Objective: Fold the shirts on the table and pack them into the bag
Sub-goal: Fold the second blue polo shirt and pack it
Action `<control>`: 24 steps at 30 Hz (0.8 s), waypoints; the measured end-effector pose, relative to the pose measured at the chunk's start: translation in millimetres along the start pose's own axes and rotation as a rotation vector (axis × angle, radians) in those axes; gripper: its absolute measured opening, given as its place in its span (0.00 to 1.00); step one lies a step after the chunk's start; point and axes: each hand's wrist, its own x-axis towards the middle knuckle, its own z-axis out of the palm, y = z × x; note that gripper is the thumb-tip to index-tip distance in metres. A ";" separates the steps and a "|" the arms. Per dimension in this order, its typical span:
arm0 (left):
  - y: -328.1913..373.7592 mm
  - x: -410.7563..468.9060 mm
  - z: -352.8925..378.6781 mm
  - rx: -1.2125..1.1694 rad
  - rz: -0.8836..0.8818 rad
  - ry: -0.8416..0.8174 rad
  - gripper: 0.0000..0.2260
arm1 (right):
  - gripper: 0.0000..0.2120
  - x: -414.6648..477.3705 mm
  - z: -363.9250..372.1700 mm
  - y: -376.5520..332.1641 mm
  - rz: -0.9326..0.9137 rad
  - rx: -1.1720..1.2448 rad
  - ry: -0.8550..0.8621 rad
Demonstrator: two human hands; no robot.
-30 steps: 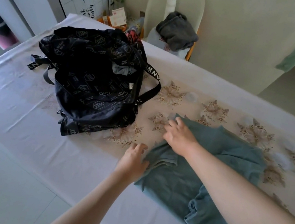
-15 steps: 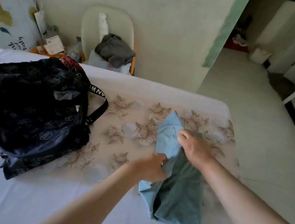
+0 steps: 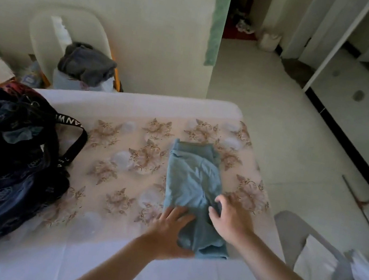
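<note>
Bag: we are seeing the black patterned backpack (image 3: pixel 1 164) lying on the table's (image 3: pixel 107 267) left side, well apart from the shirt.
Left hand: our left hand (image 3: pixel 168 232) is pressing flat, fingers spread, on the near left edge of the shirt.
Shirt: the teal shirt (image 3: pixel 191 185) is lying as a long folded strip on the floral cloth — right of centre.
Right hand: our right hand (image 3: pixel 231 218) is resting on its right edge, fingers apart and curled — gripping nothing we can make out.

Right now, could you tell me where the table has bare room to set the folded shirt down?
Free: the flowered stretch between the black bag and the blue shirt. Crowded: both hands on the shirt.
</note>
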 end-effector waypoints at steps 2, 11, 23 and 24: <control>-2.8 -2.6 14.0 0.124 0.061 -0.022 0.48 | 0.18 -17.7 -2.3 -3.5 -0.207 0.062 0.072; -31.5 -20.0 25.1 0.221 0.313 0.210 0.26 | 0.19 -43.8 8.0 21.0 -0.609 -0.204 -0.046; -19.2 84.1 -51.1 0.139 0.060 0.383 0.15 | 0.15 44.5 -3.5 -15.4 -0.293 -0.066 -0.018; -22.9 94.7 -57.2 0.239 0.034 0.310 0.19 | 0.18 51.3 -2.0 -18.7 -0.264 -0.139 -0.069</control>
